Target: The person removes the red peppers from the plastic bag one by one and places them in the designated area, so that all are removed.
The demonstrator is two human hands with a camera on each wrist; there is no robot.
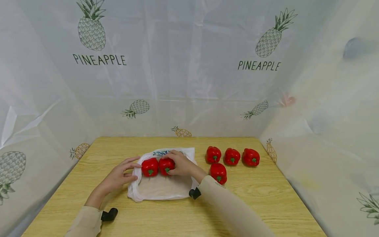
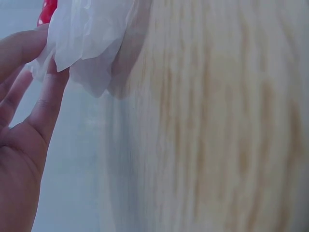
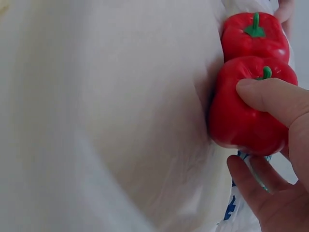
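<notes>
A white plastic bag [image 1: 165, 191] with blue print lies spread in a rectangular shape on the table. Two glossy red bell peppers with green stems sit side by side along its far part. My right hand [image 1: 181, 164] holds the right pepper [image 3: 248, 116], thumb near its stem; part of its grip is hidden behind the pepper. The left pepper [image 1: 150, 167] touches that one. At the bag's left edge, my left hand [image 1: 119, 174] touches the plastic with spread, fairly straight fingers, close to the left pepper. In the left wrist view, crumpled plastic [image 2: 91, 38] covers a fingertip.
Several more red peppers stand right of the bag: three in a back row, such as the middle one [image 1: 232, 156], and one nearer [image 1: 218, 173], partly behind my right sleeve. The wooden table [image 1: 160, 219] meets a pineapple-print curtain [image 1: 183, 82] at back and sides.
</notes>
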